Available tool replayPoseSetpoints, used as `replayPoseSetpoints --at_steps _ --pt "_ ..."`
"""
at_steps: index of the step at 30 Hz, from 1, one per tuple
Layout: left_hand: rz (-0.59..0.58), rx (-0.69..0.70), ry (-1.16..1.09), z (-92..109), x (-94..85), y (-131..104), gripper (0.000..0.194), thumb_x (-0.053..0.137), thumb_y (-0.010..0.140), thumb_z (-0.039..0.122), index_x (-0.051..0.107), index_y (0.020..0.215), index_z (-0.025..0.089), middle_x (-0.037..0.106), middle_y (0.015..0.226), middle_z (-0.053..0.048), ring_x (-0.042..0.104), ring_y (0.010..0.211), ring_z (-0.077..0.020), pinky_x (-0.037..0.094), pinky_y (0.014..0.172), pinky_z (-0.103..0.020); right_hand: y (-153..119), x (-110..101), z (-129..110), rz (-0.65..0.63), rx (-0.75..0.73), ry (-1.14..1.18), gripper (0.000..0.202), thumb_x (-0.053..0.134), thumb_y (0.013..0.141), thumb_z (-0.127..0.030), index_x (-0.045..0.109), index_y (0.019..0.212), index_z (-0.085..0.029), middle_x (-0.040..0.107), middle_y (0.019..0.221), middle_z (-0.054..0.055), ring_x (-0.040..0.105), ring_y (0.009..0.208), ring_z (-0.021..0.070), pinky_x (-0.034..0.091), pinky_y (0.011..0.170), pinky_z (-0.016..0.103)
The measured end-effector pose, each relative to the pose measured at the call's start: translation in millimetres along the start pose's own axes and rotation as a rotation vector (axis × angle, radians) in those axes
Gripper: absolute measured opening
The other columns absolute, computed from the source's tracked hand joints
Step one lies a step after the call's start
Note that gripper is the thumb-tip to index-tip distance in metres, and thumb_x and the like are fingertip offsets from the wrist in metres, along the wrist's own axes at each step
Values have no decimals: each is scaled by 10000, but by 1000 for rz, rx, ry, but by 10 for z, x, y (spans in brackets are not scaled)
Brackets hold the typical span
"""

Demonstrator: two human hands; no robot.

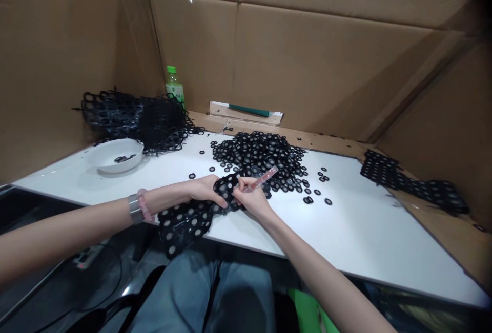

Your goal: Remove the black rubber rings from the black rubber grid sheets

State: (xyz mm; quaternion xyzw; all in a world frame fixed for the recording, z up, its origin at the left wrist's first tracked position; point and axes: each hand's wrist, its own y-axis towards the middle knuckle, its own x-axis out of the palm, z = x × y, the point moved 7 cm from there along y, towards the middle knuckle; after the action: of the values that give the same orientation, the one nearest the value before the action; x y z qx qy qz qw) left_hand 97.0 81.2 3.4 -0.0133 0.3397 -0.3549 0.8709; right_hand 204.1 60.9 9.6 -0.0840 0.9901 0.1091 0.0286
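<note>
A black rubber sheet with many round rings (188, 223) hangs over the front edge of the white table. My left hand (207, 188) is closed on the sheet, thumb on top and the fingers partly hidden behind it. In my right hand (249, 197) is a pen-like tool with a clear, reddish handle (265, 177), its tip down at the sheet and hidden by my fingers. Just beyond both hands lies a heap of loose black rings (265, 151), with several scattered to its right.
A white bowl (115, 156) with a few black rings stands at the left. Behind it is a pile of black perforated scrap (134, 118) beside a green-capped bottle (175, 87). More dotted black sheets (415, 182) lie at the right. Cardboard walls (307, 66) enclose the table (365, 235).
</note>
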Motion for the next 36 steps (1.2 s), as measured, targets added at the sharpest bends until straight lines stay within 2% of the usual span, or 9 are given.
replayPoseSetpoints --at_steps 11,15,18,23,27,31,34,36 --pt "42 -20 7 -24 1 -14 339 697 487 388 578 698 152 562 672 20 492 651 -150 384 578 -224 -1 11 21 -15 -12 -89 248 504 621 -197 299 483 -212 359 393 -81 422 361 84 294 368 188" --pt "54 -37 21 -61 -18 -21 302 694 495 369 553 663 162 538 661 29 479 642 -146 372 563 -219 -12 24 -20 -26 -106 -236 263 491 643 -190 286 480 -205 335 427 -71 333 399 68 245 401 197" --pt "60 -41 11 -94 -36 -33 321 701 494 365 561 708 171 549 694 33 484 661 -146 372 582 -218 -31 49 -72 -14 -181 -342 269 474 644 -171 271 472 -202 314 434 -65 289 421 70 222 419 209" --pt "5 -41 -21 -144 -2 -39 333 681 549 367 596 789 153 585 761 13 501 705 -149 368 608 -218 -52 96 -113 -23 -226 -416 276 458 619 -132 241 462 -199 282 424 -66 265 421 71 202 425 221" --pt "-20 0 20 -148 -48 2 340 687 558 422 595 740 149 566 707 15 483 659 -140 345 556 -203 -21 53 -54 -25 -142 -293 263 473 627 -166 274 460 -205 314 416 -71 297 400 68 224 407 208" --pt "11 34 38 -192 -192 102 390 606 633 529 580 675 142 518 607 17 428 576 -119 301 503 -199 5 -4 -2 28 -3 -77 261 503 625 -214 290 474 -214 349 387 -84 378 346 74 262 365 193" --pt "42 97 50 -150 -260 152 446 516 689 578 542 617 138 434 539 33 366 531 -105 274 491 -203 -15 -57 -80 79 -8 -17 286 528 631 -242 287 481 -214 340 380 -91 403 334 75 271 349 187" --pt "61 147 44 -68 -276 140 456 498 692 589 511 595 143 392 525 42 342 523 -103 269 498 -203 -57 -189 -158 174 -46 38 308 540 650 -265 279 495 -215 330 395 -93 389 336 66 264 342 182"
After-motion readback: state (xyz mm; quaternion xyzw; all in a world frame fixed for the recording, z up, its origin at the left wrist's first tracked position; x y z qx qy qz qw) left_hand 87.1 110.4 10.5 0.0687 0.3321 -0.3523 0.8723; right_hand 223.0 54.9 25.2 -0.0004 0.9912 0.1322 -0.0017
